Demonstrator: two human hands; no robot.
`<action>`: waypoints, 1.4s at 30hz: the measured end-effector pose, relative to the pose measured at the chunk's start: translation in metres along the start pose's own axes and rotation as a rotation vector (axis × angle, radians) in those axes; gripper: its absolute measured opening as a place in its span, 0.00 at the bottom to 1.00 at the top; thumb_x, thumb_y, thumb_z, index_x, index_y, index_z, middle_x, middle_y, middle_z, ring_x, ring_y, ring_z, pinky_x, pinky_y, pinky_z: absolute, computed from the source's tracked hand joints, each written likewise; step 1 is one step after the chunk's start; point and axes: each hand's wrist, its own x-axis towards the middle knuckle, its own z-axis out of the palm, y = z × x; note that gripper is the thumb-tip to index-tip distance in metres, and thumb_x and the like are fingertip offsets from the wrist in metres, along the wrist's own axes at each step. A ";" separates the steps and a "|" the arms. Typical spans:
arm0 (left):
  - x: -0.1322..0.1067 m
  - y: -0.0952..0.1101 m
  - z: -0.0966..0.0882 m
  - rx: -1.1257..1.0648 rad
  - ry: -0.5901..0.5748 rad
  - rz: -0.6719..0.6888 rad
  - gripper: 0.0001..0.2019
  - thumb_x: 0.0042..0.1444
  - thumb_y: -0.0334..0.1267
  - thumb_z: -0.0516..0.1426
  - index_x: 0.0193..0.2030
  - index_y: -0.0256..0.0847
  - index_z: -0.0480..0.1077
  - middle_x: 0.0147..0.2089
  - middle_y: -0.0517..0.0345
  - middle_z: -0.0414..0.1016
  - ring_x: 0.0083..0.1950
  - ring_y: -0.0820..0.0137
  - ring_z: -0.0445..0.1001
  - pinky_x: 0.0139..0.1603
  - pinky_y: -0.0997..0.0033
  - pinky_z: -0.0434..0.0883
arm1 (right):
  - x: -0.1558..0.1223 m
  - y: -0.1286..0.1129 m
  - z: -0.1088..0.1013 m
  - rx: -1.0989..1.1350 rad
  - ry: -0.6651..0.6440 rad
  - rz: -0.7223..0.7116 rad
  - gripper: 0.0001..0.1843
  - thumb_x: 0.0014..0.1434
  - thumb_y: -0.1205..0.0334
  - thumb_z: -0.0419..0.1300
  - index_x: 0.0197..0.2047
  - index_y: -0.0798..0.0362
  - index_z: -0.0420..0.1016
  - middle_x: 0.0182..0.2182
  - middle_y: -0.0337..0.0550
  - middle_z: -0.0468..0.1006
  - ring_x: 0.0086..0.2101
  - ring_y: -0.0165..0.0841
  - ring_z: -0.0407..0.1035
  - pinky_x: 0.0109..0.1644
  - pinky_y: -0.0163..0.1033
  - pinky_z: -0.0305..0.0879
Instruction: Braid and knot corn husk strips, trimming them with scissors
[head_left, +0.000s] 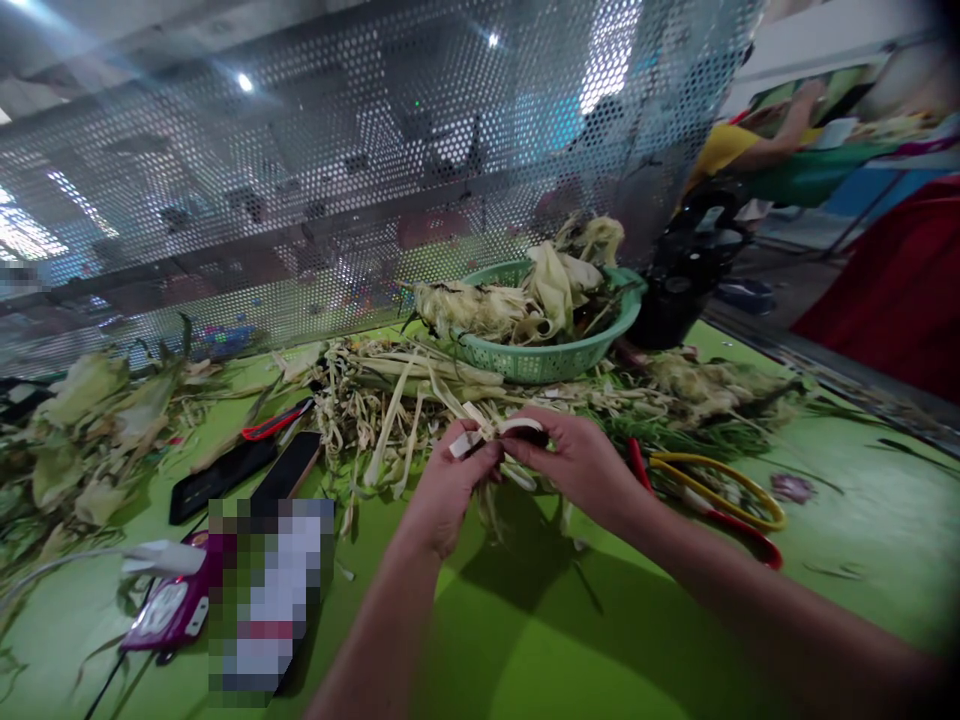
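- Green tabletop [517, 640] under my hands, perforated metal screen [300, 200] standing beyond them.
- Pale husk strips [489, 428]: between my two hands, held up off the table, a few ends dangling below the fingers.
- Left hand [454, 480]: pinching the strips, thumb against fingers, a flat white end poking out past the fingertips.
- Right hand [574, 455]: pinching the same bunch from the other side. Dark piece [529, 432] at its fingertips, can't tell what. Hands nearly touching.
- Stalk heap [405, 400]: just beyond and left of my left hand, long pale stalks lying across the top.
- Green basket [551, 365]: past the heap, straight ahead of my right hand, loaded above the rim with husks and fibrous tufts.
- Fibrous brown clump [705, 385]: beyond my right hand, to its right.
- Loop-handled tool [772, 508], yellow and red: on the table, right of my right hand, next to the forearm. Purple scrap [793, 488] just past it.
- Red cutter [277, 420]: left of my left hand; two dark phones [225, 478] nearer me.
- Purple power strip [165, 605], white plug in it: further left, near side.
- Leafy pile [97, 440]: far left of both hands.
- Co-worker's yellow sleeve [726, 150]: well beyond my right hand.
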 end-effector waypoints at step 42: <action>-0.004 0.003 0.005 0.124 0.028 0.018 0.17 0.47 0.51 0.62 0.29 0.38 0.67 0.21 0.67 0.55 0.22 0.80 0.52 0.23 0.77 0.50 | 0.008 0.016 -0.002 0.213 0.002 0.166 0.14 0.54 0.51 0.59 0.27 0.53 0.73 0.22 0.37 0.69 0.26 0.30 0.62 0.31 0.35 0.58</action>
